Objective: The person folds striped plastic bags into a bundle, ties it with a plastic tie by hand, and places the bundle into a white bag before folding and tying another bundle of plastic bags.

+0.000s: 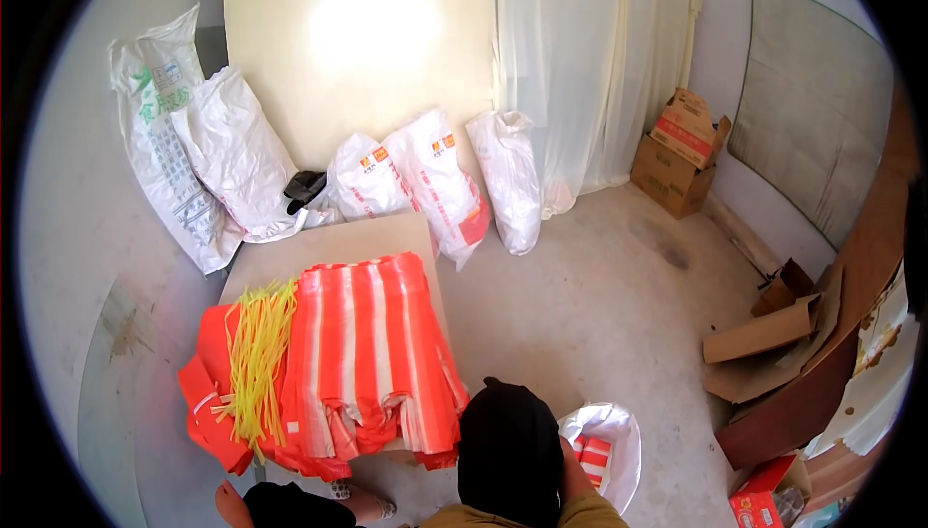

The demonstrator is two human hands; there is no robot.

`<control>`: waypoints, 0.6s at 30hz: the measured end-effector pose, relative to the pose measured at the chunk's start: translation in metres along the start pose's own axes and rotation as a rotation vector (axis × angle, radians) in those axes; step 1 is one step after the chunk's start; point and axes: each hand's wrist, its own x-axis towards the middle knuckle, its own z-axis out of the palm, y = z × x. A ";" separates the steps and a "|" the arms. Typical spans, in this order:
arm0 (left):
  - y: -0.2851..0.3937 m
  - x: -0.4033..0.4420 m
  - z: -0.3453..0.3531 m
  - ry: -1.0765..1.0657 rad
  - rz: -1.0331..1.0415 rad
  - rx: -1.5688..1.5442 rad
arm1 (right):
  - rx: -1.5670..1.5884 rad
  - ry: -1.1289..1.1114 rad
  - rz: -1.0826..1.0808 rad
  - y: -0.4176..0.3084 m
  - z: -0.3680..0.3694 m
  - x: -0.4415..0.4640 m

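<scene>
At the bottom left edge, a small part of my left hand (231, 503) shows beside dark clothing, near the front of the table; its fingers cannot be made out. My right forearm comes up from a brown sleeve at the bottom, and a strip of bare skin (577, 470) shows; the hand is hidden behind a black rounded shape (510, 451), possibly my clothed knee. Just right of that arm stands an open white sack (626, 456) holding red-and-white striped bundles (594, 458). A stack of red-and-white striped plastic bags (372, 335) covers the table, with yellow strips (259, 354) on its left.
The stack rests on a cardboard-coloured tabletop (338, 240). Several filled white sacks (232, 142) lean against the back wall. Cardboard boxes (674, 175) stand in the far right corner, and flattened cardboard (764, 330) lies on the right. A patterned shoe (387, 509) shows below the table.
</scene>
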 end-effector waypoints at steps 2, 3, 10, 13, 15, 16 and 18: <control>0.001 -0.002 -0.001 0.009 0.009 0.017 | 0.062 0.018 0.015 -0.012 0.005 -0.013; -0.003 0.000 0.002 0.017 0.022 0.028 | 0.128 0.020 0.030 -0.007 0.002 -0.009; -0.003 0.005 0.006 0.007 0.018 0.066 | 0.351 -0.073 -0.020 -0.002 0.009 0.005; -0.003 0.002 0.004 0.005 0.015 0.063 | 0.180 -0.129 -0.061 0.011 -0.003 0.025; 0.002 -0.004 -0.001 0.012 0.015 0.045 | 0.135 -0.113 -0.086 0.012 -0.005 0.024; 0.005 -0.009 -0.002 0.014 0.008 0.027 | 0.148 -0.085 -0.113 0.014 -0.005 0.022; 0.009 -0.011 -0.008 0.027 0.008 0.007 | 0.143 -0.067 -0.160 0.024 -0.010 0.028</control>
